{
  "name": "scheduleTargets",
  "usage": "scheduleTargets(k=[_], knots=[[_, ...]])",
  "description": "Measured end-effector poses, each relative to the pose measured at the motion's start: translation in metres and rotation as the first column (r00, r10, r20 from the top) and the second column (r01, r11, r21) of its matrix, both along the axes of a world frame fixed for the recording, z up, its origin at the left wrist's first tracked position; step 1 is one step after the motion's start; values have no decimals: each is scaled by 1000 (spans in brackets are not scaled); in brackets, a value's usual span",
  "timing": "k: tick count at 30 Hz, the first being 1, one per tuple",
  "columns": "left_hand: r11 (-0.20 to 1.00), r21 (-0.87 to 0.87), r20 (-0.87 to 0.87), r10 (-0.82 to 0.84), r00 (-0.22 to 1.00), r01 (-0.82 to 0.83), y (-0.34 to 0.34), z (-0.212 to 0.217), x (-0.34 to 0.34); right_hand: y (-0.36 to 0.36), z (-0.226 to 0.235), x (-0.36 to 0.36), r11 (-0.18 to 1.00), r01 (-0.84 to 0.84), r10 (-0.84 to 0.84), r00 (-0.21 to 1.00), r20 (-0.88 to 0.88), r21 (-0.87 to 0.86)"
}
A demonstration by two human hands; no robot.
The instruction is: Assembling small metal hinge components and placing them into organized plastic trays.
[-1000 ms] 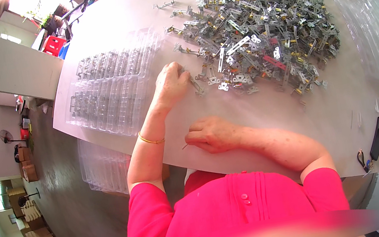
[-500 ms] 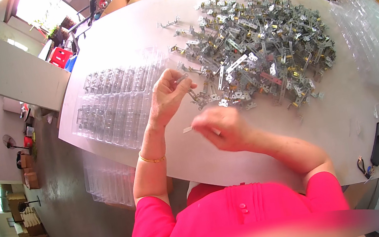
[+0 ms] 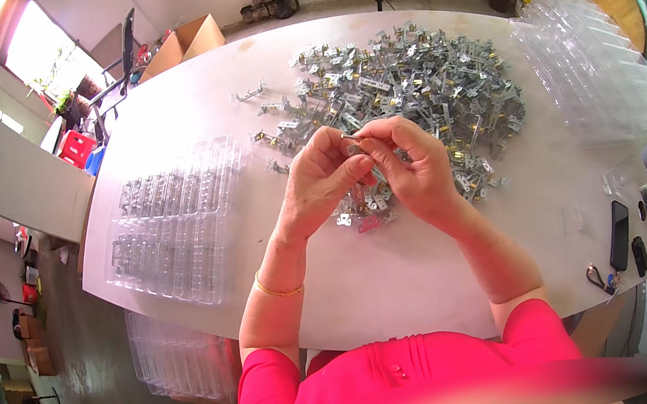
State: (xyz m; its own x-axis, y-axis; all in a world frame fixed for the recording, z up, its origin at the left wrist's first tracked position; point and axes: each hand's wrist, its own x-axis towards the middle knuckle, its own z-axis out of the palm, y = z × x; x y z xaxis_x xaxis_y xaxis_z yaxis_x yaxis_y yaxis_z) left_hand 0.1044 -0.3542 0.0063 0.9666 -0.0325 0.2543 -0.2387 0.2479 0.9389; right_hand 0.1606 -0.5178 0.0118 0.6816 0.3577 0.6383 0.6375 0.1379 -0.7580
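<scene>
- Both hands have come together since a moment ago: the left hand (image 3: pixel 320 181) and right hand (image 3: pixel 411 167) now pinch one small metal bracket (image 3: pixel 353 146).
- They hold it above the table (image 3: pixel 403 274), near the heap of metal parts (image 3: pixel 408 95); the clear tray (image 3: pixel 174 217) lies to the left.

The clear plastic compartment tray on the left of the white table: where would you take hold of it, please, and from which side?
Judging by its pose, grip the clear plastic compartment tray by its near rim, which overhangs the white table edge. Come from the person's side, low on the left, one finger above and one below. Its thin, flexible-looking sheet probably wants both hands, well spread.
</scene>
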Motion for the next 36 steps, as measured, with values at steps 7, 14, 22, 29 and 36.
scheduleTargets(k=[7, 14, 22, 29, 36], knots=[[986, -168, -24, -28, 999, 24, -17, -3, 14, -8, -3, 11, 996, 53, -46, 994, -96, 72], [949, -295, -198, -177, 964, 114, -21, -5, 11, -6, -2, 10, 982, 37, 6, 973, -231, 185], [964, -235, -236, 71, 969, -128, -15, -15, 14, -10, 5, 16, 949, 312, -293, 931, 218, -55], [960, -163, -224, 191, 956, -230, -13, -16, 14, -6, 0, 9, 958, 224, -218, 974, 57, -181], [888, 173, -34, 437, 899, -425, -13, -18, 14, -7, 2, 9, 937, 261, -230, 961, 154, -232]])
